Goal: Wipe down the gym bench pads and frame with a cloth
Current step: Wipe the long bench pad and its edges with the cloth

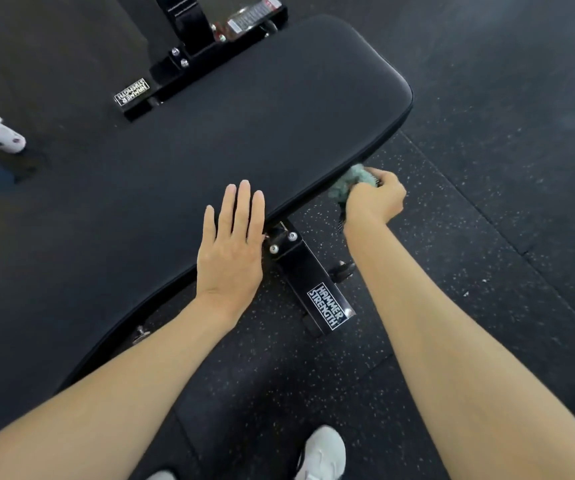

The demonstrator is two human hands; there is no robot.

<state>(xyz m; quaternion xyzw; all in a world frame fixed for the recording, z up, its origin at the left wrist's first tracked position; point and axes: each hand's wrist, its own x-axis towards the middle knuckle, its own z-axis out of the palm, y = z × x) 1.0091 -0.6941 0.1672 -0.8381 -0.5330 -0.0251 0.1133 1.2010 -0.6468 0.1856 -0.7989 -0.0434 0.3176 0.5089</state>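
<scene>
The wide black padded gym bench pad (244,116) lies flat across the middle of the view. The person's left hand (230,251) rests flat on its near edge, fingers straight and together, holding nothing. The right hand (374,199), at the pad's near right side, has its grip closed around a crumpled pale green cloth (350,181), which is pressed against the pad's side edge just under the top seam. Below, the black steel frame foot (317,292), with a white lettered label and two silver bolts (292,236), juts out over the speckled black rubber floor (487,237) between the two forearms. A second labelled black frame bar (165,81) shows beyond the pad. Judgement: the step in hand is wiping the pad's side edge. To do it well, run the cloth along the full curve of the edge with steady pressure, left hand bracing the pad, then turn it to a clean face before the frame foot and bolt heads, where grime likely gathers. The pad's underside is hidden, so its condition cannot be assessed. A white shoe (324,452) stands at the bottom of the view
</scene>
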